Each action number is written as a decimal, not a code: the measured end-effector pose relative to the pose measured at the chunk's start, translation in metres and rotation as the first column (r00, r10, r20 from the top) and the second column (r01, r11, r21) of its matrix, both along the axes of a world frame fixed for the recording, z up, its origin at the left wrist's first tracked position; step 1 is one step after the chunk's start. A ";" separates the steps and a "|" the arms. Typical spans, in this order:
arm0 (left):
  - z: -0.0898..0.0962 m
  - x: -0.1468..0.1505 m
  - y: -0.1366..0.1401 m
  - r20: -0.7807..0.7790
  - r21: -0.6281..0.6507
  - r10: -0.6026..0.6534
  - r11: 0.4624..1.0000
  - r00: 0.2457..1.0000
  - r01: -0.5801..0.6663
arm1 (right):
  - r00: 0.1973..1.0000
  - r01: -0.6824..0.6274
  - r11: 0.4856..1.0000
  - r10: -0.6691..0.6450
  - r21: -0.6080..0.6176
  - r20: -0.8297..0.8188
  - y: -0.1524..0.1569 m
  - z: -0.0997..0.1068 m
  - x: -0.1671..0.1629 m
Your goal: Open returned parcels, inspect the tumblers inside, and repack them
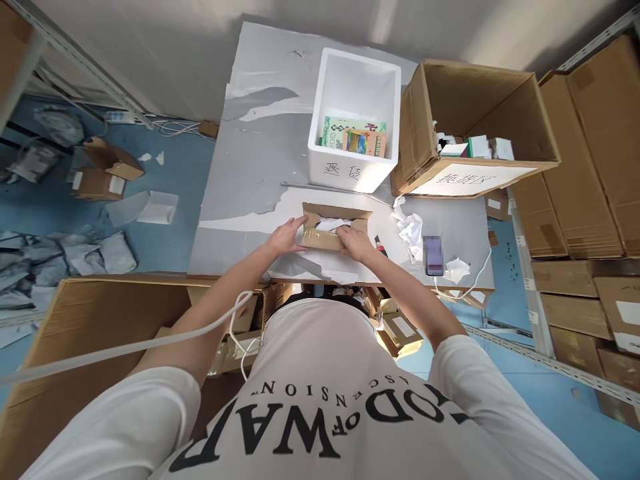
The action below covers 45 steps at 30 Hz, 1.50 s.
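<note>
one small open box [323, 239] is at the near side of the surface [260, 153], white paper [330, 225] inside it. the left hand [287, 237] has its grip closed on the box's left end; the right hand [357, 244] has its grip clasped over the near wall, toward the right. a phone [433, 257] lies farther right; a white bin [367, 181] stands beyond.

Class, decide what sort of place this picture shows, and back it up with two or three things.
Probably a parcel-handling area, perhaps in a warehouse: cardboard boxes stacked at the right, grey plastic mailing bags heaped at the left, and an open carton on the worktable.
</note>
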State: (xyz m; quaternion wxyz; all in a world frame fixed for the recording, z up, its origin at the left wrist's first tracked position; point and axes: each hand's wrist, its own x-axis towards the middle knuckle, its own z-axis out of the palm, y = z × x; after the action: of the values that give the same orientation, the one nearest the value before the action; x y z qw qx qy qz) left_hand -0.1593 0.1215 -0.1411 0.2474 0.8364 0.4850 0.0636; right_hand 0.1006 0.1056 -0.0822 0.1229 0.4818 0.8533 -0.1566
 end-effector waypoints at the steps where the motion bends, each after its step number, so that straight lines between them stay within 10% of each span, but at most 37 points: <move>1: 0.001 0.001 -0.001 -0.017 0.001 -0.004 1.000 1.000 0.004 | 1.000 -0.005 0.999 0.004 0.032 0.017 -0.003 0.001 -0.002; 7: 0.008 0.004 0.006 -0.090 0.007 0.078 0.997 0.993 -0.078 | 0.999 0.003 0.972 -0.015 0.233 0.050 -0.034 -0.014 0.001; 14: 0.020 0.005 0.016 -0.154 0.017 -0.027 0.999 0.988 0.030 | 0.997 -0.063 0.980 0.071 0.189 -0.036 -0.075 -0.039 0.026; 20: 0.046 0.006 0.004 -0.220 0.108 -0.157 0.977 0.963 0.184 | 0.959 0.087 0.995 -0.071 0.050 -0.274 -0.038 -0.005 0.040; 23: 0.059 0.027 0.000 -0.225 0.219 -0.114 0.962 0.968 0.165 | 0.991 -0.032 0.999 0.035 0.027 -0.130 -0.005 0.014 0.039; 30: 0.047 0.063 0.015 -0.226 0.100 -0.563 0.798 0.795 0.594 | 0.906 -0.356 0.933 0.358 -0.049 0.226 0.017 0.013 0.021; 45: 0.044 0.042 0.025 -0.129 0.152 -0.544 0.815 0.829 0.559 | 0.930 -0.368 0.919 0.363 0.144 0.057 0.007 0.004 0.057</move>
State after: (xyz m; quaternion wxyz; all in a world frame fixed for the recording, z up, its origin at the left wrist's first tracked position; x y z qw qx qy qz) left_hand -0.1175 0.1466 -0.0975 0.1577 0.9619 0.2235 0.0003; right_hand 0.1576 0.1124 -0.0784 0.1254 0.3242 0.9358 -0.0584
